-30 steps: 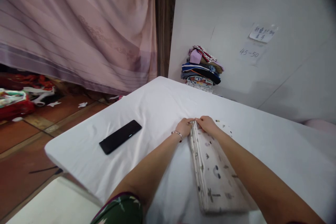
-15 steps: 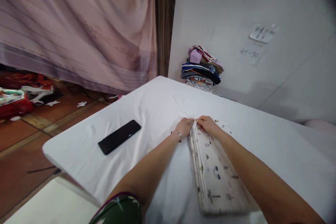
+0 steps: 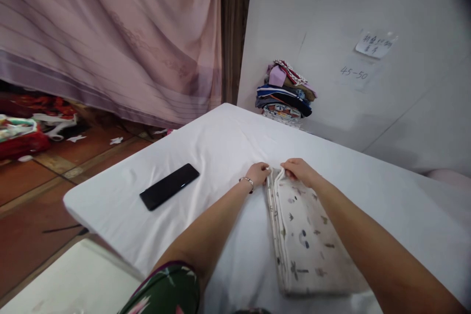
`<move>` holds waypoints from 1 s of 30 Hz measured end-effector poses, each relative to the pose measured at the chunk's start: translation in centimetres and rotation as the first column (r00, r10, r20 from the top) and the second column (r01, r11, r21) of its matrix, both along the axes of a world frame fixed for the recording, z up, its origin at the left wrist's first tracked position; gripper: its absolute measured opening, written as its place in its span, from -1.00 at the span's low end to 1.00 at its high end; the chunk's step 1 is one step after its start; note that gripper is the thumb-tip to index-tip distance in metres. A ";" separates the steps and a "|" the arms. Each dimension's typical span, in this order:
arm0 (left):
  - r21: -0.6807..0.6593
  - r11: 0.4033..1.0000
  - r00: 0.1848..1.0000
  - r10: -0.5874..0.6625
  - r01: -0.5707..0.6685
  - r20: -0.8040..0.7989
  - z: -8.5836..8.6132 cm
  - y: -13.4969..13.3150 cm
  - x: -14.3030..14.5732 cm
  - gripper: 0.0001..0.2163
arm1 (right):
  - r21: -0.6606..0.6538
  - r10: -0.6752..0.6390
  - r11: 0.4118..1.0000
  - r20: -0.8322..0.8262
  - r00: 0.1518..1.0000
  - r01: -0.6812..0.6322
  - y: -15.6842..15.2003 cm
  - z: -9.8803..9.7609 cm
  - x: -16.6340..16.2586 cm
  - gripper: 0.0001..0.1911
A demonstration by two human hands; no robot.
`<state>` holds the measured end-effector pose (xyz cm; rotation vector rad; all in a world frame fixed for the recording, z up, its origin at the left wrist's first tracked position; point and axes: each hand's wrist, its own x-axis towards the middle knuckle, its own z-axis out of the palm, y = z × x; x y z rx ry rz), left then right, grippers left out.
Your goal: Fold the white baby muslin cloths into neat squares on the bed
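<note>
A folded white cloth (image 3: 309, 245) with small printed motifs lies lengthwise on the white-covered table, its layers stacked along the left side. My left hand (image 3: 258, 173), a bracelet at its wrist, pinches the far left corner of the cloth. Just to the right, my right hand (image 3: 299, 170) grips the far edge of the upper layers and holds them slightly apart from those at the left. My right forearm hides part of the cloth's right side.
A black phone (image 3: 170, 186) lies on the table (image 3: 224, 132) to the left. Beyond the far edge stands a pile of folded clothes (image 3: 285, 93) against the white wall. A pink curtain (image 3: 147, 34) hangs at the left, with a red container (image 3: 24, 140) on the tiled floor.
My hands were together at the cloth's far left corner. Now my right hand has moved a little right with the upper layers, opening a small gap between the hands.
</note>
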<state>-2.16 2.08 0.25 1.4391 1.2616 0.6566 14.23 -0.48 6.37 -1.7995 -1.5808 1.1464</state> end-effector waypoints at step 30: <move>-0.042 0.997 0.991 0.064 -0.059 0.118 -0.5 0.8 0.7 -0.82 | 0.078 -0.041 0.996 -0.039 0.998 0.044 -5.7 -0.3 -2.1 -0.76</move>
